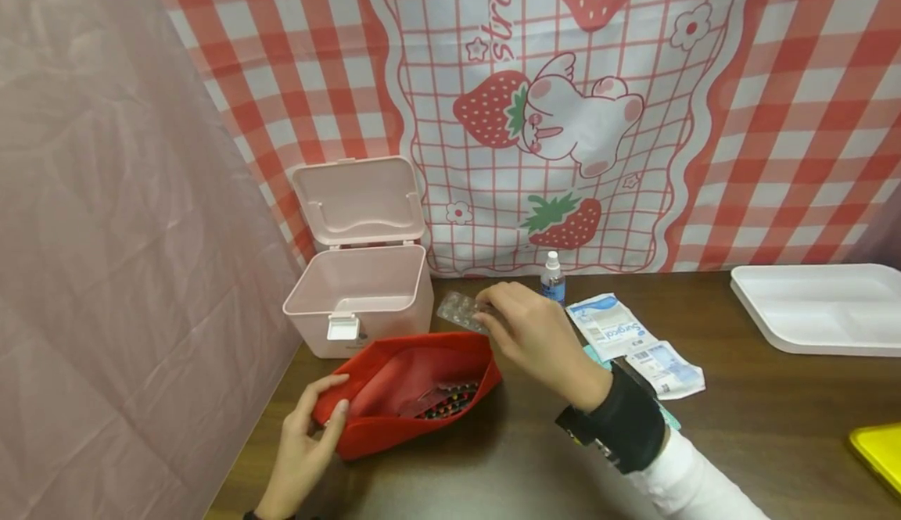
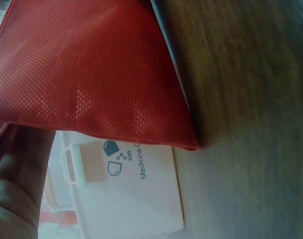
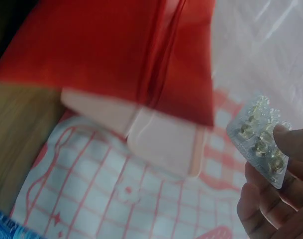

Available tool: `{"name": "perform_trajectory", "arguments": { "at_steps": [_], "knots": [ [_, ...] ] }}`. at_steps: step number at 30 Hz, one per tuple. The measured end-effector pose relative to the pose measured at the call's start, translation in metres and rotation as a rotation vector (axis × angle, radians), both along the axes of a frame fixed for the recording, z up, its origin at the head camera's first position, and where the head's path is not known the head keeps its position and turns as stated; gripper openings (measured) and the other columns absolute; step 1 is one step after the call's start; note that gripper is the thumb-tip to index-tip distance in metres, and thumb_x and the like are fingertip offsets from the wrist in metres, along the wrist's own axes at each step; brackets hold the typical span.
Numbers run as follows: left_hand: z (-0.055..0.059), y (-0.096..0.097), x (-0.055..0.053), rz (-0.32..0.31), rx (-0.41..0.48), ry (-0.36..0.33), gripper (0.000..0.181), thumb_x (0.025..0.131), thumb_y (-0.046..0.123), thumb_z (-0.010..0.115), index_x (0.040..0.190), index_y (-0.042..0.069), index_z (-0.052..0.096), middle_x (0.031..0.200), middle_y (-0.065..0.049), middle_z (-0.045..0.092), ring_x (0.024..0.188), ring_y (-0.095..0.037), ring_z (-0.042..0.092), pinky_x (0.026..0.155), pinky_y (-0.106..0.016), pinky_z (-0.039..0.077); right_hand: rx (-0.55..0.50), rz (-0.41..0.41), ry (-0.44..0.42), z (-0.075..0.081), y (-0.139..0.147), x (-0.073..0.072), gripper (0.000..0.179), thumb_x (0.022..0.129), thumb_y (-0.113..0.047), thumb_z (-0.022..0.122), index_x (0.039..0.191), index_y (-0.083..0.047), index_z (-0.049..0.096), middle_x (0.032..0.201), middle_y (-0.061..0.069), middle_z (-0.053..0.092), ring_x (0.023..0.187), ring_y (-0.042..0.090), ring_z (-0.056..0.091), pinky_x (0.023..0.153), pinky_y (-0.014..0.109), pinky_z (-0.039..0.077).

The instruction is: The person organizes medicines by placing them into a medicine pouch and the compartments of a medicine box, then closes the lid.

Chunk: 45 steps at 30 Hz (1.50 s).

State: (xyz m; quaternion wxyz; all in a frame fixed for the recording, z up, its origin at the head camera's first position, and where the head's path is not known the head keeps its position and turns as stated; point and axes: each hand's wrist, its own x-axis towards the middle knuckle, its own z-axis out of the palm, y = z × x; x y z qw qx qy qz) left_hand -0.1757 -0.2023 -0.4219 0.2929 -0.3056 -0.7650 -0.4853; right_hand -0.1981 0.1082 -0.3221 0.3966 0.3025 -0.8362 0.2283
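Observation:
My left hand point(image 1: 304, 443) grips the left end of an unzipped red fabric pouch point(image 1: 383, 435), thumb on the near side and fingers on the far side. Inside the pouch lie blister packs point(image 1: 450, 403) with dark, red and yellow dots. In the left wrist view the pouch's red side point(image 2: 91, 74) covers part of that hand. A clear-and-silver blister pack point(image 3: 258, 139) with yellowish pills is pinched between thumb and fingers of my right hand point(image 1: 531, 336). That hand hovers just beyond the pouch's right end, the pack pointing toward the pink box.
Behind the pouch stands a pink medicine box point(image 1: 313, 336), lid raised. A small white-capped bottle point(image 1: 553, 285) is at the back. Surgical packets point(image 1: 608, 332) lie right of my right hand. A white divided tray point(image 1: 809, 313) and a yellow tray point(image 1: 880, 453) sit farther right.

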Motion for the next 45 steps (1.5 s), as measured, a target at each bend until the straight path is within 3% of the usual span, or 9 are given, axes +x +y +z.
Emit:
{"name": "perform_trajectory", "arguments": {
  "at_steps": [6,14,25,31,36,45],
  "knots": [
    [-0.001,-0.001,0.000,-0.004,0.003,-0.013,0.042,0.077,-0.020,0.056,0.116,-0.005,0.052,0.101,-0.018,0.061,0.078,-0.002,0.056,0.059,-0.014,0.048,0.047,0.163,-0.017,-0.007,-0.023,0.008,0.009,0.082,-0.017,0.066,0.090,-0.014,0.063,0.082,-0.006,0.061,0.076,0.008,0.049,0.057,0.020,0.044],
    [-0.001,0.000,0.001,-0.004,0.001,-0.020,0.041,0.079,-0.018,0.056,0.116,-0.003,0.053,0.099,-0.016,0.062,0.074,-0.002,0.055,0.056,-0.015,0.047,0.160,0.200,-0.071,-0.032,-0.048,0.008,0.007,0.078,-0.022,0.072,0.085,-0.023,0.069,0.071,-0.012,0.056,0.069,0.007,0.036,0.050,0.013,0.034],
    [-0.001,0.000,0.002,0.000,0.000,-0.009,0.041,0.078,-0.018,0.056,0.116,-0.003,0.053,0.098,-0.015,0.062,0.075,-0.003,0.057,0.057,-0.015,0.048,0.338,0.153,-0.201,-0.055,-0.076,0.000,0.012,0.075,-0.023,0.074,0.083,-0.032,0.074,0.076,-0.024,0.066,0.069,0.005,0.038,0.050,0.012,0.032],
    [-0.002,0.000,0.003,0.006,-0.006,-0.012,0.041,0.078,-0.017,0.056,0.117,-0.002,0.053,0.098,-0.014,0.062,0.075,-0.002,0.056,0.057,-0.015,0.048,0.407,0.106,-0.250,-0.064,-0.084,-0.004,0.006,0.075,-0.027,0.073,0.078,-0.032,0.074,0.073,-0.020,0.066,0.068,0.006,0.044,0.050,0.016,0.038],
    [-0.002,0.000,0.003,0.005,-0.008,-0.020,0.041,0.079,-0.017,0.056,0.116,-0.002,0.054,0.098,-0.014,0.062,0.074,-0.001,0.055,0.057,-0.015,0.048,0.451,0.057,-0.307,-0.065,-0.083,-0.003,0.010,0.076,-0.018,0.071,0.071,-0.027,0.070,0.069,-0.014,0.065,0.070,0.010,0.052,0.052,0.022,0.044],
    [0.000,0.001,0.002,-0.002,-0.008,-0.017,0.041,0.078,-0.017,0.056,0.117,-0.002,0.053,0.099,-0.014,0.062,0.076,-0.002,0.056,0.058,-0.015,0.048,0.488,0.022,-0.378,-0.061,-0.082,-0.004,0.019,0.073,-0.006,0.068,0.067,-0.024,0.067,0.065,-0.010,0.062,0.071,0.013,0.054,0.051,0.024,0.044]
  ]
}}
